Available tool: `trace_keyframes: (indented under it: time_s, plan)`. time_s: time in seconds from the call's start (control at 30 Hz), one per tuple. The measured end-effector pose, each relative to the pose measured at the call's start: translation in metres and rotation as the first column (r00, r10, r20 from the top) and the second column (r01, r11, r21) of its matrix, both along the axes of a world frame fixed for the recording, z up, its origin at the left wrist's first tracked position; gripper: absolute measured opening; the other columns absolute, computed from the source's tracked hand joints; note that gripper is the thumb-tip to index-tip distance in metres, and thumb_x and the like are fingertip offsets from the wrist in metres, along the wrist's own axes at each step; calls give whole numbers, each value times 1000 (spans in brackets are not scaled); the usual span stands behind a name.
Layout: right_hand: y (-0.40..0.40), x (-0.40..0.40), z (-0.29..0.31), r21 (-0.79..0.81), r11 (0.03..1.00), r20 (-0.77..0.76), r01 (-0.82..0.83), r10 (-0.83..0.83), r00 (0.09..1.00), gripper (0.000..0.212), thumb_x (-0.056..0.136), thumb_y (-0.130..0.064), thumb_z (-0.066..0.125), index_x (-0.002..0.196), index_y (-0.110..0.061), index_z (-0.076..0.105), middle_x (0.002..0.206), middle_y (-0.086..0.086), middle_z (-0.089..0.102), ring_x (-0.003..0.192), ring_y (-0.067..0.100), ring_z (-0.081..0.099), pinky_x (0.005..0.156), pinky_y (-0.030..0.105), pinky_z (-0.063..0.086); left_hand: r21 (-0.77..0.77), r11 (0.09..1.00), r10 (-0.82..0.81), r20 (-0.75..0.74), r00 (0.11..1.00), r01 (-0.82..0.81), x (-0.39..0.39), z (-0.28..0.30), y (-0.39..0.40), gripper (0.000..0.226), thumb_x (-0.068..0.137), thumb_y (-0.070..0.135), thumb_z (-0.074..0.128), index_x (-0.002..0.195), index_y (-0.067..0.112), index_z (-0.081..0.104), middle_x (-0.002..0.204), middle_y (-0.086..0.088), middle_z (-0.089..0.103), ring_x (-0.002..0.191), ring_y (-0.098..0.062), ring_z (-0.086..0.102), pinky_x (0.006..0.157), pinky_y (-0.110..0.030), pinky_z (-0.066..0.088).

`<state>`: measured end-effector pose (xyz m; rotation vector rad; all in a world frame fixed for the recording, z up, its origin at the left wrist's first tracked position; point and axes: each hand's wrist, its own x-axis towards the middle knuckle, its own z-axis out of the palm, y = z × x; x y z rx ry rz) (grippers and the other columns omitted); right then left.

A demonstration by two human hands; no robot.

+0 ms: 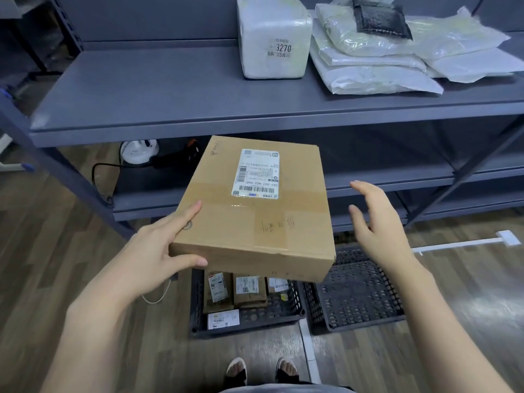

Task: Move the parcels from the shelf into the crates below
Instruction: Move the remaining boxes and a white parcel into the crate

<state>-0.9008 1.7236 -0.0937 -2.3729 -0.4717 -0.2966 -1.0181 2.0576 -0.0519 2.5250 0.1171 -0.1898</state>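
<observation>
My left hand (158,245) grips the near left corner of a flat brown cardboard box (255,219) with a white shipping label, held in the air in front of the shelf and above the left crate (286,307). My right hand (374,222) hovers open just right of the box, not touching it. The left dark crate on the floor holds several small labelled parcels. The right dark crate (357,296) shows nothing inside. On the grey shelf (170,89) stand a white wrapped parcel (272,38) marked 3270 and a pile of white poly bags (397,55) with a black bag (380,18) on top.
Lower shelf boards sit behind the box, with a white round device (139,151) and a black cable at the left. A white strip (465,243) lies on the wooden floor at the right. My feet in sandals (261,370) stand near the crates.
</observation>
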Motion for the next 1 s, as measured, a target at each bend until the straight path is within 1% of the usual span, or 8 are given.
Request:
trace_keyframes:
  time_s: [0.2,0.3,0.4,0.5,0.67,0.77,0.9,1.0]
  plan:
    - [-3,36,7,-89,991,-230,-97,74,970,90,85,-7,68,152,-16,10,157,0,17,142,10,17,110,21,19,-80,987,-134,74,988,140,-6,2,-2,95,67,34,80,129,71,18,131,46,22,91,7,54,57,-10,42]
    - [-4,43,18,2,983,-326,-184,175,929,110,81,-4,72,151,-23,-11,157,-10,4,134,-8,6,106,16,17,-58,986,-143,162,976,154,-3,4,0,102,67,25,82,129,73,16,137,44,23,117,15,40,87,-15,44]
    - [-5,47,24,61,983,-360,-173,183,915,120,78,-2,72,148,-25,-23,145,-20,4,126,-12,10,104,22,30,0,986,-160,250,955,165,-1,9,8,104,65,20,83,129,72,20,142,32,31,128,13,34,102,-4,27]
    - [0,46,30,81,990,-312,-117,137,940,117,77,-5,73,150,-20,-18,134,-15,9,116,-10,21,104,32,37,7,987,-153,316,936,159,1,14,12,108,64,9,84,129,71,23,139,41,30,129,17,29,102,0,22]
    - [2,33,25,147,988,-115,-54,71,991,92,69,-10,82,137,-16,19,129,-1,29,96,-7,46,85,19,47,-163,984,142,455,879,-75,0,12,13,112,69,-3,78,132,62,13,126,43,30,107,36,30,95,5,23]
    - [4,23,20,205,978,-23,-36,42,999,78,71,-8,80,119,-21,20,121,8,40,86,-6,48,73,8,42,-243,964,203,410,889,-108,2,7,12,112,75,-2,73,136,51,-3,138,29,29,120,16,35,106,-22,29]
    - [8,14,21,309,951,-21,23,-18,1000,75,72,-4,77,118,-18,19,112,-9,39,90,-9,48,71,3,39,-535,834,352,334,874,-131,12,-4,-5,107,87,-8,55,144,38,-24,150,15,26,134,-9,39,112,-43,30]
    - [13,10,18,358,928,-26,103,-101,995,73,71,-2,76,119,-14,23,109,-7,40,90,6,48,70,4,38,-542,835,320,330,888,-100,21,-9,-31,69,96,-5,39,150,27,11,137,18,47,123,-2,49,107,-33,38]
